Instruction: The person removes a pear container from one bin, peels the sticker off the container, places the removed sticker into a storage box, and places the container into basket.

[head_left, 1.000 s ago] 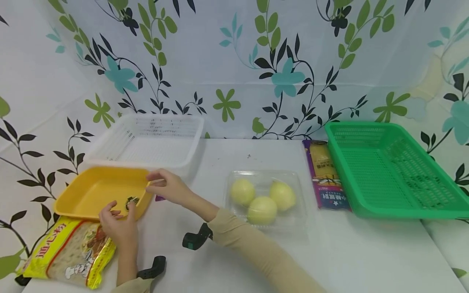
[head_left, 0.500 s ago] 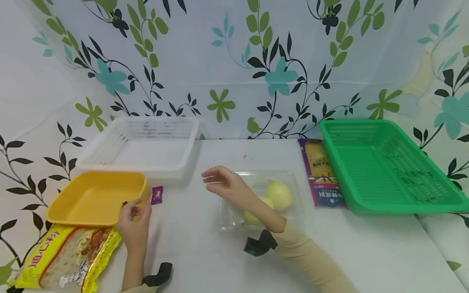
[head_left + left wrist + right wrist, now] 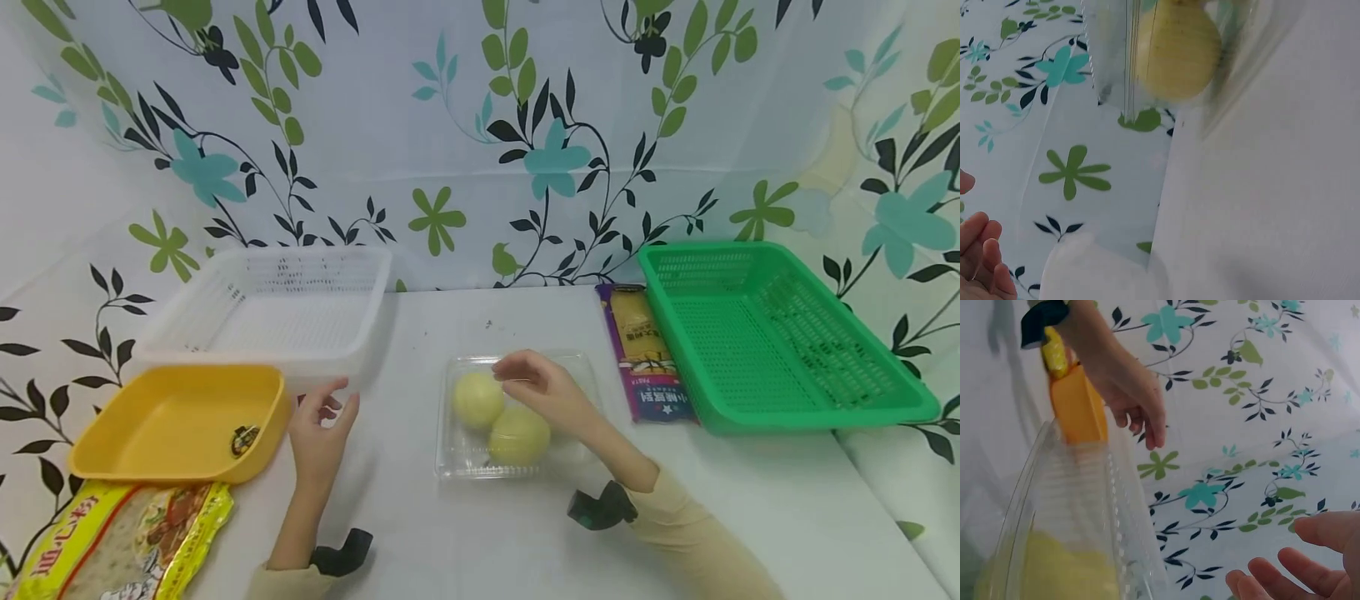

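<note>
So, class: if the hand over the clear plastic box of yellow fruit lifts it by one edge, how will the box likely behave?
The clear plastic box looks thin-walled, so it would probably flex or sag at the lifted edge. The round yellow fruit sit loose inside and would likely roll to the low side, shifting the weight. The right hand hovers open above; a two-sided grip seems safer.

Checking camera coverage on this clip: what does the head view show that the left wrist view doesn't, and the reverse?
Head only: yellow tray, white basket, green basket, pasta packet, right hand over the clear box.
Left wrist only: nothing extra, just a closer look at the box wall.
Both: left hand, fruit, patterned cloth.
</note>
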Demonstrator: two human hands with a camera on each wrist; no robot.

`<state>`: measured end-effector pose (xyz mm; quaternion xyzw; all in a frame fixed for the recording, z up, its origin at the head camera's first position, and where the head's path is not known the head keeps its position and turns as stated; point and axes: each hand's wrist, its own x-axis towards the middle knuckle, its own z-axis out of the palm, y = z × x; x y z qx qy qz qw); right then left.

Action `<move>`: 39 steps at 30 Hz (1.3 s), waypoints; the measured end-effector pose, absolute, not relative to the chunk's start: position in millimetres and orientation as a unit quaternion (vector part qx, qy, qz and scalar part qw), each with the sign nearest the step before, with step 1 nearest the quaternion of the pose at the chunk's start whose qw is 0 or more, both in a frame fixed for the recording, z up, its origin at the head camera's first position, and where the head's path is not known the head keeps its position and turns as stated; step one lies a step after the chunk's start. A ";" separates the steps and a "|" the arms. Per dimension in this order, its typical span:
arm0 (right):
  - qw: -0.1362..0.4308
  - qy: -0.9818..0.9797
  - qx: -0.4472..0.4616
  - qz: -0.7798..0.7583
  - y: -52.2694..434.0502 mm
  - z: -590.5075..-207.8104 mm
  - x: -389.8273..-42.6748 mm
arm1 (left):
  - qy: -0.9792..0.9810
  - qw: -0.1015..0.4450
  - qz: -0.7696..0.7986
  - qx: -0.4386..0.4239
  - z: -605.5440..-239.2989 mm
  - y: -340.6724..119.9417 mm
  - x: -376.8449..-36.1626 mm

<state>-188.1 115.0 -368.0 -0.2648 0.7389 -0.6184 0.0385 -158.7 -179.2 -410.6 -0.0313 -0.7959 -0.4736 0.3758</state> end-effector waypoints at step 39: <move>-0.107 0.818 -0.072 -0.561 212.1 -445.6 -164.6 | -0.813 -0.025 -0.579 -0.061 -474.0 -146.7 -160.6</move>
